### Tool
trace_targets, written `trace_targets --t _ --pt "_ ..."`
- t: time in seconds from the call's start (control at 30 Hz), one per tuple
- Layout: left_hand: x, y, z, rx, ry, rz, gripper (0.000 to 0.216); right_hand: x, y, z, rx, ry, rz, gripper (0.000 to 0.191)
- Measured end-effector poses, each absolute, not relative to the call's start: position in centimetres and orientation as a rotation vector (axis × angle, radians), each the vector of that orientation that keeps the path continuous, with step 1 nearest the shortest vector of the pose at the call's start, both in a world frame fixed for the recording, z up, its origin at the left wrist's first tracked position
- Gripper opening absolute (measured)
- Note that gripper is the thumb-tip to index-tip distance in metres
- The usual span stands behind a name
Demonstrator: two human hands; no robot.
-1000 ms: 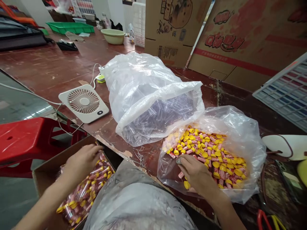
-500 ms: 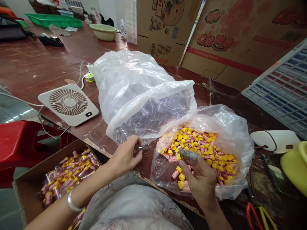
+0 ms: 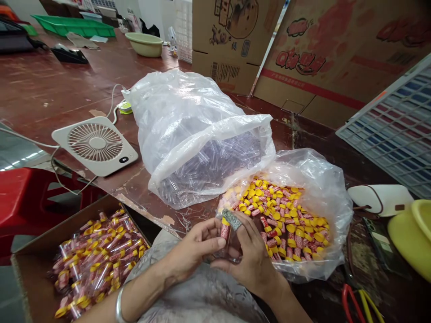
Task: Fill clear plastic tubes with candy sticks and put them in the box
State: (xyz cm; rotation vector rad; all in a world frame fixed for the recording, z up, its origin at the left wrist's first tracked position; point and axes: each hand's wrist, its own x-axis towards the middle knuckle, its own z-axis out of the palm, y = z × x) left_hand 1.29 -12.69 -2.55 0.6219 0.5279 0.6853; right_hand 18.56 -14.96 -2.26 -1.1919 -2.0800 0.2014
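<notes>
My hands meet above my lap, in front of the bags. Between them stands a small pink-and-white patterned tube with a yellow cap (image 3: pixel 225 229), with clear plastic around or beside it. My left hand (image 3: pixel 198 240) closes on a clear plastic tube, its thumb by the pink piece. My right hand (image 3: pixel 251 251) is curled round the other side, a grey speckled wrap on its index finger, which touches near the yellow cap. Fingers partly hide both pieces. Just beyond lies a clear bag of yellow-capped pink tubes (image 3: pixel 286 215); behind it, a white sack (image 3: pixel 188 103) opens on many clear tubes (image 3: pixel 215 157).
At lower left, a cardboard box (image 3: pixel 30 269) holds filled clear tubes. A white fan (image 3: pixel 97 143) with cords lies on the table's left side. Red-and-yellow-handled scissors (image 3: pixel 358 300), a yellow container (image 3: pixel 412 237) and a white crate (image 3: pixel 397 112) are at right. Cardboard boxes (image 3: pixel 232 54) stand behind.
My left hand has come away from the sack's mouth with a clear tube, towards my right. My right hand has drawn back from the bag with a yellow-capped tube. They now meet.
</notes>
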Motion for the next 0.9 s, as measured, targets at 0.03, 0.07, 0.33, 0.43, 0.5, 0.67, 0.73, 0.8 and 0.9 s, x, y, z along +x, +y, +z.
trace_targets --t 0.03,0.07,0.33,0.43,0.5,0.67,0.73,0.8,0.9 --pt "1.6 -12.8 -2.7 0.596 0.518 0.678 0.025 18.3 -15.1 -2.9 -1.202 -2.092 0.126 0.061" --pt "1.9 -12.9 -2.8 0.580 0.523 0.677 0.026 18.0 -15.1 -3.4 -1.211 -2.090 0.062 0.059" --pt "0.7 -9.4 -2.6 1.359 0.902 0.596 0.015 19.8 -14.2 -2.8 -1.332 -2.255 0.126 0.079" --pt "-1.2 -6.1 -2.0 2.099 1.444 0.470 0.019 23.1 -13.5 -3.0 -1.585 -2.087 -0.019 0.056" --pt "-1.8 -4.1 -1.9 2.361 1.713 0.238 0.030 24.6 -13.4 -3.9 -1.704 -2.040 -0.106 0.031" --pt "-0.8 -1.6 -2.7 2.407 1.906 -0.073 0.029 24.0 -13.6 -5.7 -1.794 -2.211 -0.129 0.017" --pt "-0.2 -1.5 -2.9 2.374 1.937 -0.067 0.030 22.9 -13.4 -6.0 -1.791 -2.226 -0.182 0.010" --pt "-0.2 -1.8 -2.8 2.343 1.965 -0.041 0.031 22.1 -12.8 -6.1 -1.746 -2.251 -0.218 0.004" --pt "-1.2 -3.2 -2.6 2.283 1.966 0.056 0.032 21.9 -11.9 -6.3 -1.661 -2.307 -0.242 0.016"
